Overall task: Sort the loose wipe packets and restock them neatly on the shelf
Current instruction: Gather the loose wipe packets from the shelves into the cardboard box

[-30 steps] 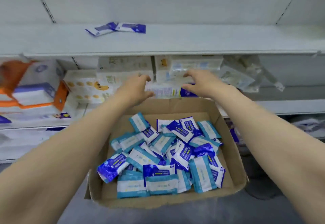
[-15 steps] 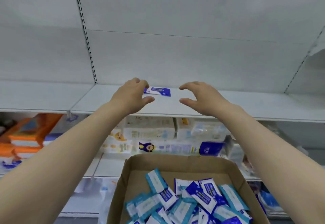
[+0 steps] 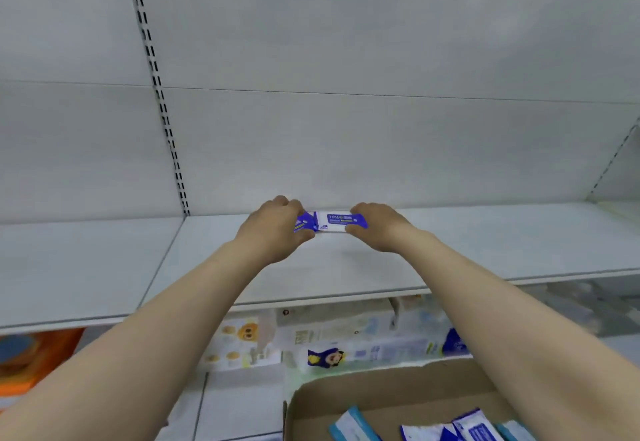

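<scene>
Wipe packets on shelf: blue-and-white packets (image 3: pixel 329 222) lie flat at the back of the white shelf (image 3: pixel 485 243), close to the rear wall panel, between the two hands.
Left hand (image 3: pixel 273 229): fingers curled over the left end of the packets, thumb underneath at the front edge; grip clamped on that end.
Right hand (image 3: pixel 377 227): fingers and thumb pinch the right end; grip clamped on that end.
Arms: both bare forearms reach up and forward over the shelf edge.
Cardboard box (image 3: pixel 398 395): sits low in view, below the shelf; more loose packets (image 3: pixel 464 428) lie inside, teal-and-white and blue-and-white.
Lower shelf: bigger wipe packs (image 3: pixel 346 343) with cartoon prints, blurred; orange pack (image 3: pixel 31 361) at far left.
</scene>
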